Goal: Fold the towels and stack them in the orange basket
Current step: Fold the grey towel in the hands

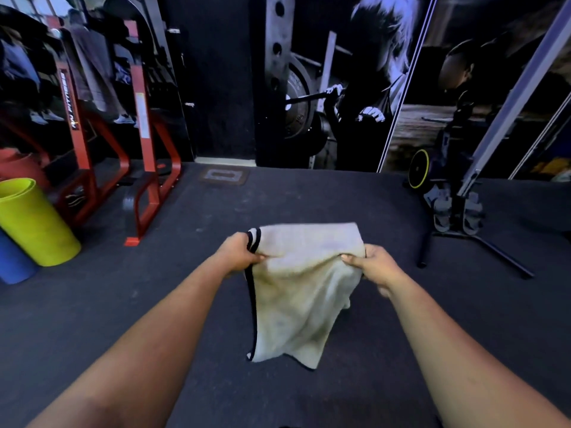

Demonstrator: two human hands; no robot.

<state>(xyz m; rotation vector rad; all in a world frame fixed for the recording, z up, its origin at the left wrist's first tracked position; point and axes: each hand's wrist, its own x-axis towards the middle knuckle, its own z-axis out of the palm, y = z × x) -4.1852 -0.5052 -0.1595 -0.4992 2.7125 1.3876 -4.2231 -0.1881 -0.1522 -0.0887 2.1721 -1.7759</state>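
Note:
A cream towel (296, 291) with a black edge stripe hangs in the air in front of me, doubled over at its top. My left hand (239, 253) grips its upper left corner by the black stripe. My right hand (375, 264) pinches the upper right corner. The lower part of the towel droops freely towards the dark floor. No orange basket is in view.
A dark rubber floor (185, 304) spreads below. A red metal gym frame (145, 149) stands at the far left, with a yellow-green rolled mat (34, 223) and a blue roll (12, 261) beside it. A machine base with black legs (454, 220) stands at the right. Wall posters fill the back.

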